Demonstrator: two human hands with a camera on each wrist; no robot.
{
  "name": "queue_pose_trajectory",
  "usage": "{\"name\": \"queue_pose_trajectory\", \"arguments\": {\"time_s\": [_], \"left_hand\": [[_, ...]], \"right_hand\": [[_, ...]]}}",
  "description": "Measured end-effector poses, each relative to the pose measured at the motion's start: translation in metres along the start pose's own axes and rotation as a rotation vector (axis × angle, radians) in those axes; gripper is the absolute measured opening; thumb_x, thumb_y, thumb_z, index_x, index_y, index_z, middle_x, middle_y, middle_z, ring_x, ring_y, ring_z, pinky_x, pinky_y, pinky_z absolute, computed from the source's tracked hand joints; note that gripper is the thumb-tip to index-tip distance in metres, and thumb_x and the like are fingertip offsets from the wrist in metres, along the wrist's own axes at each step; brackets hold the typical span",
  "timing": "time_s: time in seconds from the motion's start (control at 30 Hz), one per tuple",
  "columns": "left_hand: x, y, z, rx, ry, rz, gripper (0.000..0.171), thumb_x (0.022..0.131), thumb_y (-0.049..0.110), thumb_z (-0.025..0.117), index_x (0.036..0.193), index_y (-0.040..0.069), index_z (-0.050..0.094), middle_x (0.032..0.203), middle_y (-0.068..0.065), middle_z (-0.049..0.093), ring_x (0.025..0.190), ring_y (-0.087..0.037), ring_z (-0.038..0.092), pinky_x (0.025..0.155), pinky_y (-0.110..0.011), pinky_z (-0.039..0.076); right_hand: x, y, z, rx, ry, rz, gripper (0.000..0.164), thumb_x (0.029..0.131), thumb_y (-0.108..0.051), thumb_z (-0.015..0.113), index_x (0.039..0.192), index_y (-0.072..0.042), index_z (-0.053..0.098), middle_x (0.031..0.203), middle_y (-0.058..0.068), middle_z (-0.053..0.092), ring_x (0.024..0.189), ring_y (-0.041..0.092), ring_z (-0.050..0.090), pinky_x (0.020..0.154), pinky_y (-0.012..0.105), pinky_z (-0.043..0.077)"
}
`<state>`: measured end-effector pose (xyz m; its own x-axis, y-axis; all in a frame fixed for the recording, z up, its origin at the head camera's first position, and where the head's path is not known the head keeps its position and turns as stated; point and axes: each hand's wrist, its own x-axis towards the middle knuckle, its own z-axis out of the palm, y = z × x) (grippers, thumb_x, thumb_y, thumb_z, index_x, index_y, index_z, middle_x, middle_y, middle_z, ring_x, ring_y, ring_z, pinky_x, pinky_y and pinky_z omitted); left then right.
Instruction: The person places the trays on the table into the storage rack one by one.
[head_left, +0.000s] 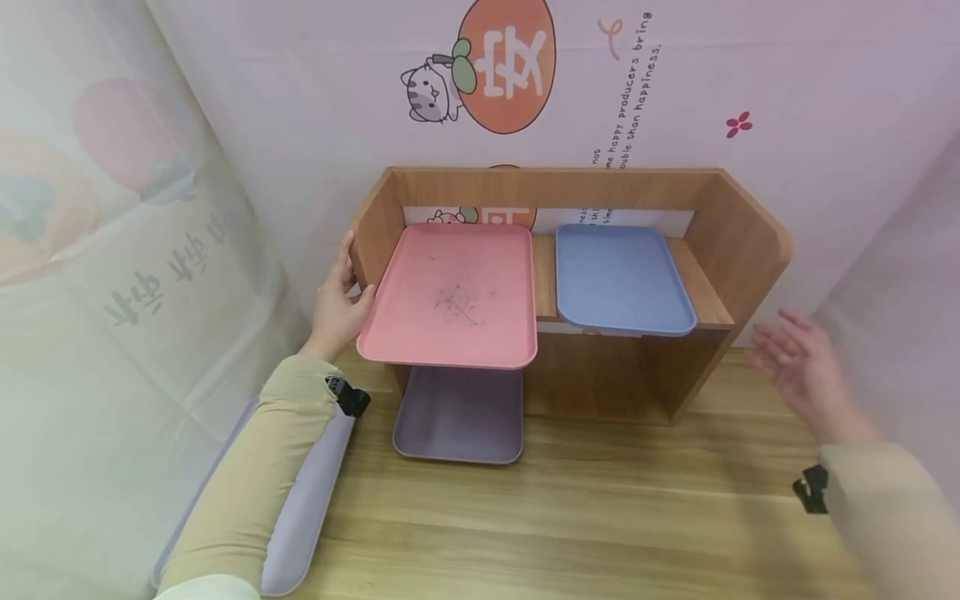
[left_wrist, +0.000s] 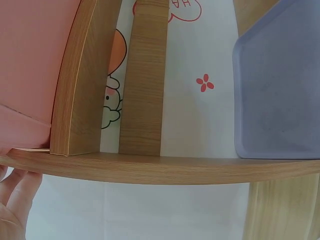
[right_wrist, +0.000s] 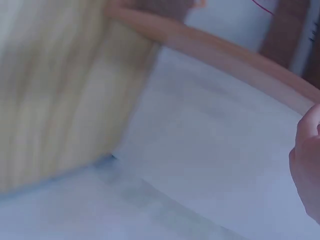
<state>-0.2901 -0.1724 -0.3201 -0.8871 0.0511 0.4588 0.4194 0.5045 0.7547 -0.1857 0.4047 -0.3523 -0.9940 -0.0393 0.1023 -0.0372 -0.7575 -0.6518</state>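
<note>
My left hand [head_left: 341, 304] grips the left side panel of a wooden desktop shelf [head_left: 558, 185], thumb at the front beside a pink tray [head_left: 480, 267] and fingers along the outer face. In the left wrist view, the fingers [left_wrist: 20, 192] show at the panel's outer side. The pink tray lies on the upper board and juts out past its front edge. To its right, a blue tray [head_left: 622, 279] sits on the same board, also overhanging a little. My right hand [head_left: 806, 371] is in the air right of the shelf, fingers loosely bent, holding nothing.
A purple-grey tray [head_left: 459, 417] lies in the lower left space of the shelf, under the pink one. Another lilac tray [head_left: 315, 492] leans at the left, partly behind my left sleeve. Printed cloth [head_left: 300, 83] hangs behind and at both sides of the wooden table [head_left: 570, 517].
</note>
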Motion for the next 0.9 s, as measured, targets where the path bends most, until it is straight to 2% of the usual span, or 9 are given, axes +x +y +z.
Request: {"name": "queue_pose_trajectory", "arguments": {"time_s": [0.2, 0.4, 0.57, 0.67, 0.77, 0.9], "left_hand": [[0.000, 0.000, 0.000, -0.008, 0.002, 0.009, 0.082, 0.090, 0.001, 0.055, 0.151, 0.036, 0.013, 0.144, -0.023, 0.041, 0.127, -0.041, 0.046, 0.096, -0.052, 0.046], [-0.001, 0.000, -0.001, -0.017, 0.003, 0.019, 0.081, 0.090, 0.000, 0.055, 0.152, 0.033, 0.014, 0.144, -0.024, 0.041, 0.126, -0.042, 0.046, 0.096, -0.052, 0.046], [0.000, -0.001, 0.001, -0.013, 0.004, 0.021, 0.081, 0.090, 0.000, 0.055, 0.152, 0.033, 0.014, 0.143, -0.025, 0.042, 0.126, -0.042, 0.047, 0.095, -0.052, 0.046], [0.000, -0.001, 0.002, -0.012, 0.004, 0.021, 0.081, 0.090, 0.000, 0.055, 0.152, 0.033, 0.014, 0.143, -0.025, 0.042, 0.126, -0.042, 0.047, 0.095, -0.052, 0.046], [0.001, -0.002, 0.001, -0.012, 0.000, 0.017, 0.082, 0.090, 0.000, 0.055, 0.151, 0.035, 0.014, 0.143, -0.024, 0.041, 0.126, -0.042, 0.046, 0.096, -0.052, 0.046], [0.002, -0.003, -0.001, -0.015, -0.012, 0.003, 0.083, 0.091, 0.000, 0.056, 0.151, 0.038, 0.014, 0.145, -0.022, 0.040, 0.127, -0.042, 0.046, 0.096, -0.052, 0.046]], "right_hand": [[0.016, -0.026, 0.042, -0.255, 0.075, -0.168, 0.035, 0.094, 0.007, 0.046, 0.122, -0.014, 0.041, 0.096, 0.008, 0.055, 0.082, 0.017, 0.063, 0.070, 0.030, 0.059], [0.027, -0.034, 0.067, -0.702, 0.112, -0.228, 0.067, 0.089, 0.004, 0.057, 0.143, -0.021, 0.027, 0.105, -0.004, 0.050, 0.087, 0.000, 0.061, 0.069, 0.015, 0.055], [0.032, -0.034, 0.077, -1.134, 0.161, -0.252, 0.064, 0.091, -0.002, 0.056, 0.144, -0.027, 0.031, 0.106, -0.012, 0.045, 0.089, -0.008, 0.053, 0.067, 0.006, 0.051], [0.033, -0.033, 0.079, -1.337, 0.211, -0.251, 0.061, 0.094, -0.007, 0.053, 0.145, -0.031, 0.031, 0.106, -0.017, 0.041, 0.096, -0.005, 0.049, 0.067, 0.004, 0.049], [0.034, -0.032, 0.080, -1.418, 0.231, -0.253, 0.060, 0.095, -0.008, 0.051, 0.146, -0.030, 0.030, 0.105, -0.019, 0.040, 0.096, -0.006, 0.048, 0.067, 0.004, 0.048], [0.035, -0.031, 0.081, -1.400, 0.229, -0.254, 0.059, 0.094, -0.007, 0.051, 0.145, -0.031, 0.033, 0.105, -0.019, 0.040, 0.092, -0.011, 0.047, 0.067, 0.005, 0.049]]}}
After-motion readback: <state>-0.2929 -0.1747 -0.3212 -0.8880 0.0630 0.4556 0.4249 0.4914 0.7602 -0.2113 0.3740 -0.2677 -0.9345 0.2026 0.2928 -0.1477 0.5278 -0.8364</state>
